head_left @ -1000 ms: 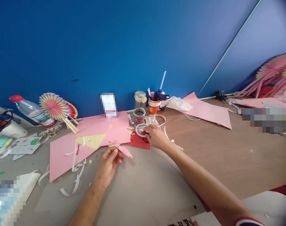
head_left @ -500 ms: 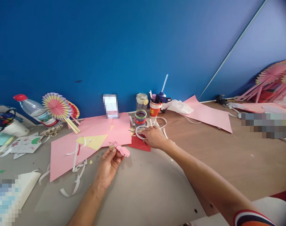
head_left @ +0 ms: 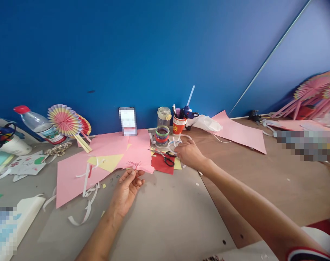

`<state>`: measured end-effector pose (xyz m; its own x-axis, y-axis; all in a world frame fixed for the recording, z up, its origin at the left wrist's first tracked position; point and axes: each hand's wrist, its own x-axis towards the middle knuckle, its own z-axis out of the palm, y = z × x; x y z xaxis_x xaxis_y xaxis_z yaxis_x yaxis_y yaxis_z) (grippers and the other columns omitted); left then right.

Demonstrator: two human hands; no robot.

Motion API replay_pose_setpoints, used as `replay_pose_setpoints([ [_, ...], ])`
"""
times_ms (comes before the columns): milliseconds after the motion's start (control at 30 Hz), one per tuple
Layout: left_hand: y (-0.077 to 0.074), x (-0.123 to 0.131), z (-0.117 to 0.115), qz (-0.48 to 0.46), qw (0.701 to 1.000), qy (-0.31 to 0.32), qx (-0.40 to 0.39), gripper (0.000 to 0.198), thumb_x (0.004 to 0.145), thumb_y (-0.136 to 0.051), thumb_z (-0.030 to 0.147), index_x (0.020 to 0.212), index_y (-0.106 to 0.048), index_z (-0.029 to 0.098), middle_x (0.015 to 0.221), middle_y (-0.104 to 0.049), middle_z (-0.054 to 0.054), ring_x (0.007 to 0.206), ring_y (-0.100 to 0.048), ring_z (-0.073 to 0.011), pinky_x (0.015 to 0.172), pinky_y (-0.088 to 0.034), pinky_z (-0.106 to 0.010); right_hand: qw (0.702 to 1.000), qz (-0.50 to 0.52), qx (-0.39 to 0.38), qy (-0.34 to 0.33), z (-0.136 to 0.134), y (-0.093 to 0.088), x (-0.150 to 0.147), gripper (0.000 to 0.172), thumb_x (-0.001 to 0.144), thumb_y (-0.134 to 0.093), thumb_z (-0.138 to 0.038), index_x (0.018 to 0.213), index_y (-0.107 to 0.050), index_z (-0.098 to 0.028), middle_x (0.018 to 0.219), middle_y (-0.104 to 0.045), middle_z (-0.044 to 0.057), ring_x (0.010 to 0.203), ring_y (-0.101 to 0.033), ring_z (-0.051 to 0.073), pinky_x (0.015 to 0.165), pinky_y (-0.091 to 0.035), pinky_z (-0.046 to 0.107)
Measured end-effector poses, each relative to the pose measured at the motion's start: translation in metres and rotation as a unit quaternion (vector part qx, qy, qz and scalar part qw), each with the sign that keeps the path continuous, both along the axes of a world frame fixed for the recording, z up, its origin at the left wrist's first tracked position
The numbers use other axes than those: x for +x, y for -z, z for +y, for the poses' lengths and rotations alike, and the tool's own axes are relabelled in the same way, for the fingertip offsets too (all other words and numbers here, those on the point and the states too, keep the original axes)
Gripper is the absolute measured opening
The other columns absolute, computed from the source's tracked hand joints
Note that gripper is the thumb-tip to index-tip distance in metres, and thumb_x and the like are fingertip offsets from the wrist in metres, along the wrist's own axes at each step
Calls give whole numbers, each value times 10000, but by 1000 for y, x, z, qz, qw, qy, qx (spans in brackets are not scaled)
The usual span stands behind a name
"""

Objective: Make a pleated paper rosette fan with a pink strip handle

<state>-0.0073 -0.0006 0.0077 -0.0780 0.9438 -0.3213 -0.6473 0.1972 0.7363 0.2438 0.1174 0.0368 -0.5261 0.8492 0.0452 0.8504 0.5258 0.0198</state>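
Pink paper folded into a small fringed piece (head_left: pixel 139 166) sits just left of centre frame, pinched at the fingertips of the left hand (head_left: pixel 126 191), which reaches up from the lower middle of the picture over the grey table (head_left: pixel 165 217). The piece hangs at the lower edge of a large pink sheet (head_left: pixel 72 177), on which a yellow triangle (head_left: pixel 106 162) lies.

Slightly right of centre, the right hand (head_left: pixel 189 154) stretches out, its fingertips touching a white tape ring (head_left: pixel 172 145); I cannot tell whether the fingers close on it. The two hands are well apart. Between them, black-handled scissors (head_left: pixel 165 157) lie on a red paper (head_left: pixel 161 165).

Just behind the ring stands a stack of coloured tape rolls (head_left: pixel 162 135), and beside it an orange cup (head_left: pixel 178 125) with pens. A striped paper fan (head_left: pixel 63 120) and a clear bottle (head_left: pixel 40 126) with a red cap rest against the blue wall at the left of the frame.
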Motion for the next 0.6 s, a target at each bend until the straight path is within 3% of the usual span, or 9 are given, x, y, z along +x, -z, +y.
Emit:
replay_pose_setpoints([
  [167,2,4,-2,31,999,22,-4,226,652,-787,255,758,-610,161,654,-635,19,507,-549,-67,681,-547,-271,997,17,19,66,6,8,-6,294,851,-442,-155,1073,-632,-126,1099,-597,177,1083,-476,299,932,-275,420],
  [267,2,6,-3,35,999,34,-8,230,650,-790,267,735,-606,158,643,-625,20,523,-553,-71,663,-537,-251,998,31,-2,61,-2,10,-14,334,882,-424,-199,1175,-582,-175,1144,-585,130,1059,-504,252,880,-339,349],
  [367,2,8,-3,35,999,40,-8,212,665,-782,264,722,-604,164,620,-615,26,518,-542,-67,661,-529,-245,998,30,-32,39,-13,12,-23,300,881,-454,-239,1143,-597,-206,1102,-606,94,1010,-537,224,844,-366,313],
  [600,3,9,-6,41,998,46,-16,218,661,-782,254,808,-674,136,617,-612,19,522,-542,-62,663,-517,-237,997,16,-57,40,-17,16,-38,285,851,-494,-221,1107,-598,-152,1064,-626,150,1000,-549,290,821,-362,371],
])
